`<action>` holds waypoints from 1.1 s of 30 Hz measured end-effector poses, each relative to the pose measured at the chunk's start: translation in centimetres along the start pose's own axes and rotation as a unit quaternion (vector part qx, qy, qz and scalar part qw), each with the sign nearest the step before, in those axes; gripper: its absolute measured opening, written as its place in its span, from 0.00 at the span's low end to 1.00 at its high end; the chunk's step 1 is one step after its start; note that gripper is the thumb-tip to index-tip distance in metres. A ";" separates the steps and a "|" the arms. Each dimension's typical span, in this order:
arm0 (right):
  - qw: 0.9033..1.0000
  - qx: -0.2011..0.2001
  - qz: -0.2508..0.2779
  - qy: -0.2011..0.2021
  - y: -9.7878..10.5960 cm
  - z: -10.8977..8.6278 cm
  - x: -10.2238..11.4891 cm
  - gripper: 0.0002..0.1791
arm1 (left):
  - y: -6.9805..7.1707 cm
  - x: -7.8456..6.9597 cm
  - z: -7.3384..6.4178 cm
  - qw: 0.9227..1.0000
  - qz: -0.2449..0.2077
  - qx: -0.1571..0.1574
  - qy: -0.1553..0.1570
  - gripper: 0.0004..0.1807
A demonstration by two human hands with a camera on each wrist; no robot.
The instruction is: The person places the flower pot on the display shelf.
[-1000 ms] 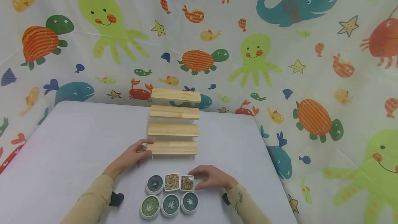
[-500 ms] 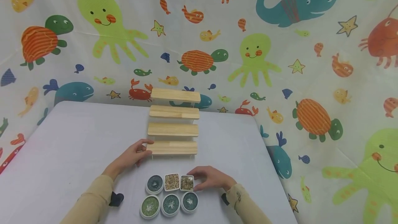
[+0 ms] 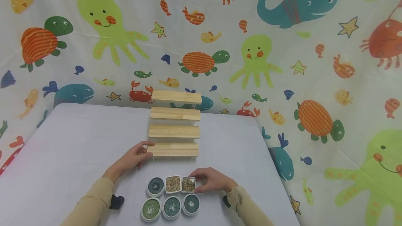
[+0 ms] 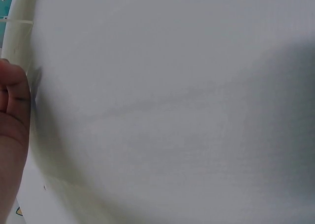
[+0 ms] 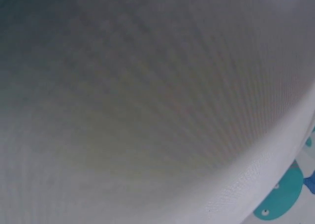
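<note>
A tiered display stand with pale wooden shelves (image 3: 173, 132) rises at the middle of the table. My left hand (image 3: 134, 155) grips the left end of its lowest shelf (image 3: 174, 150). In the left wrist view, part of that hand (image 4: 14, 103) shows at the left edge. My right hand (image 3: 214, 180) pinches a small square white dish of brownish bits (image 3: 188, 184) between thumb and fingers; it still rests on the table. Touching it on the left is a similar square dish (image 3: 173, 184). The right wrist view shows only blurred white cloth.
Round white tubs with dark contents stand close by: one at the left (image 3: 155, 186), two in front (image 3: 171, 207) (image 3: 191, 204). A tub of green contents (image 3: 150, 209) is front left. White cloth covers the table (image 3: 84, 142); a sea-animal curtain (image 3: 201, 27) hangs behind.
The head view has shifted very slightly. Both hands, the stand and the dishes keep their places.
</note>
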State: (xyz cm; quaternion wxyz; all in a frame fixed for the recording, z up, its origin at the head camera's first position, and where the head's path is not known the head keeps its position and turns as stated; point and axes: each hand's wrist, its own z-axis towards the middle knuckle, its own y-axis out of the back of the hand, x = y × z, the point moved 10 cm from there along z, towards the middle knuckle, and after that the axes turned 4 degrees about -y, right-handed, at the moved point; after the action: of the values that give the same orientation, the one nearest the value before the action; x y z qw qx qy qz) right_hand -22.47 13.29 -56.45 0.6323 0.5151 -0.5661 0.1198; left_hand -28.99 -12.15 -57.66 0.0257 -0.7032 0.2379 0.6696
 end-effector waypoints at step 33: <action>0.996 -0.077 -0.031 0.029 4.9 -0.3 1.8 0.23 | 0.4 0.2 0.4 1.000 -0.004 -0.001 0.013 0.29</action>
State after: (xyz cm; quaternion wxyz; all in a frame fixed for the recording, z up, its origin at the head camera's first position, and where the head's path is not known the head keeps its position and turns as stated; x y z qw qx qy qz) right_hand -25.32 14.86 -52.34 0.6901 0.4784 -0.5384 0.0708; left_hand -29.48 -12.42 -57.77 0.0250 -0.7127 0.2346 0.6606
